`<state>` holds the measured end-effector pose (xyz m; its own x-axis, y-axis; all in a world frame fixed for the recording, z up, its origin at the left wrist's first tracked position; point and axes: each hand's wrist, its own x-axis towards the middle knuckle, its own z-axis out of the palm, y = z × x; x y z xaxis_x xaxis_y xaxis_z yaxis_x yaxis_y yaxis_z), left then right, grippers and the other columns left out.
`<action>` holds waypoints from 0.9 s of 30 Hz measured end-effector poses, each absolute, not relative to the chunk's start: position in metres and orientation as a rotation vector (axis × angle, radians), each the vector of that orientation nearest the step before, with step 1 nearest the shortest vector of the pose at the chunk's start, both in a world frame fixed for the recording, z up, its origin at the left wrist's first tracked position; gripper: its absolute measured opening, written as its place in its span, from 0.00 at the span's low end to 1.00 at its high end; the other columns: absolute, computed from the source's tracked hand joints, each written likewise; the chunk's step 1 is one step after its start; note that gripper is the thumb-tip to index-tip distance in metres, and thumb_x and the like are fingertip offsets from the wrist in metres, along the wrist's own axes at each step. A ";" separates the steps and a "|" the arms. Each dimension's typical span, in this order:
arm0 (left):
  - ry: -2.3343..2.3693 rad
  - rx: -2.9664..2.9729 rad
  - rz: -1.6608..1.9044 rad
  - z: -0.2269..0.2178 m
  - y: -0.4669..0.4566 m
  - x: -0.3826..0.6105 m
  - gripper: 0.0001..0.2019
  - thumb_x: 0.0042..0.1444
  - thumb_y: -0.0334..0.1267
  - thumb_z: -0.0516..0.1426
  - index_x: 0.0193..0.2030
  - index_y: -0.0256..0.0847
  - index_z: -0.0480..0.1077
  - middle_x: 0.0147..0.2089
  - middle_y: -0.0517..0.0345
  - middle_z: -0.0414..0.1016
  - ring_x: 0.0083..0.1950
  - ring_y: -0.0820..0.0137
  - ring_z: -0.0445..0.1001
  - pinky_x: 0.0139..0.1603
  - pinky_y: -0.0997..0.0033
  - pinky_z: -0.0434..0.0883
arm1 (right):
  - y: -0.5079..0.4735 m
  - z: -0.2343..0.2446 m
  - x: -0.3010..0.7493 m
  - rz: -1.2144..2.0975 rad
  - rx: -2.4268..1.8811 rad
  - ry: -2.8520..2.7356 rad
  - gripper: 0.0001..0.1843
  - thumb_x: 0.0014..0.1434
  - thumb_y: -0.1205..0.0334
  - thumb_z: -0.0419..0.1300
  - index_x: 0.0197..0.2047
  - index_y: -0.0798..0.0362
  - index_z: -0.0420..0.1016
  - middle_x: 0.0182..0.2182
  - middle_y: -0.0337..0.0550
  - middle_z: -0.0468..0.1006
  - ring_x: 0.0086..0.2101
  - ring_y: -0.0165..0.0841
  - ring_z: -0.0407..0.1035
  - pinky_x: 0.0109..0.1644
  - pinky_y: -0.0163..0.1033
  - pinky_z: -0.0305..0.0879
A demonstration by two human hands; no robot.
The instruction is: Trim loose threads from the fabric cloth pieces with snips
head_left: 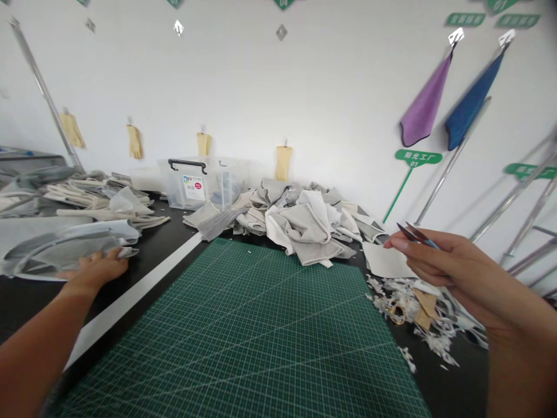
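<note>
My left hand [98,270] reaches out to a stack of grey fabric pieces [52,247] on the left of the table. Its fingers are spread and rest on the edge of the top pieces; parts of the fingertips are hard to make out. Raised over the right side, my right hand [452,261] is closed round thread snips [418,234] with two dark pointed blades and a bit of blue at the handle. The blades point up and left, slightly apart. Between the hands lies a green cutting mat [243,331] with a white grid.
Crumpled grey and white fabric [304,220] is heaped at the mat's far edge. Behind it stands a clear plastic box [217,186]. White scraps [435,342] and a tan piece [424,309] lie right of the mat. A white strip [139,296] runs along its left.
</note>
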<state>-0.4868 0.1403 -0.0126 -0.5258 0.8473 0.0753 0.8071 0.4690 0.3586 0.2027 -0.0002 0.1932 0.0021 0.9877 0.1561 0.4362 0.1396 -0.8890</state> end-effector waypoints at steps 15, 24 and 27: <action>1.725 2.472 0.865 0.043 0.124 -0.151 0.14 0.65 0.43 0.51 0.52 0.45 0.72 0.52 0.47 0.75 0.54 0.58 0.72 0.55 0.60 0.66 | -0.009 0.199 0.203 0.827 -1.354 -1.579 0.16 0.63 0.47 0.63 0.41 0.53 0.78 0.20 0.31 0.47 0.22 0.24 0.40 0.27 0.38 0.35; 1.740 2.525 0.740 -0.005 0.157 0.007 0.21 0.64 0.43 0.56 0.61 0.37 0.64 0.51 0.42 0.74 0.52 0.55 0.73 0.45 0.63 0.68 | -0.017 0.203 0.227 0.747 -1.312 -1.586 0.17 0.62 0.46 0.64 0.43 0.52 0.79 0.21 0.32 0.47 0.22 0.25 0.40 0.27 0.39 0.34; 1.807 2.526 0.743 -0.012 0.162 0.022 0.16 0.64 0.40 0.56 0.56 0.36 0.68 0.48 0.43 0.75 0.50 0.54 0.74 0.43 0.63 0.69 | -0.019 0.203 0.240 0.732 -1.282 -1.593 0.16 0.63 0.47 0.63 0.43 0.51 0.79 0.21 0.32 0.48 0.22 0.26 0.41 0.26 0.39 0.35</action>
<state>0.0218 0.1624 -0.0124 0.2518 0.8823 0.3976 0.9067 -0.3587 0.2217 0.2402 -0.0186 0.2029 -0.0200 0.9557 0.2937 0.3996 0.2769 -0.8738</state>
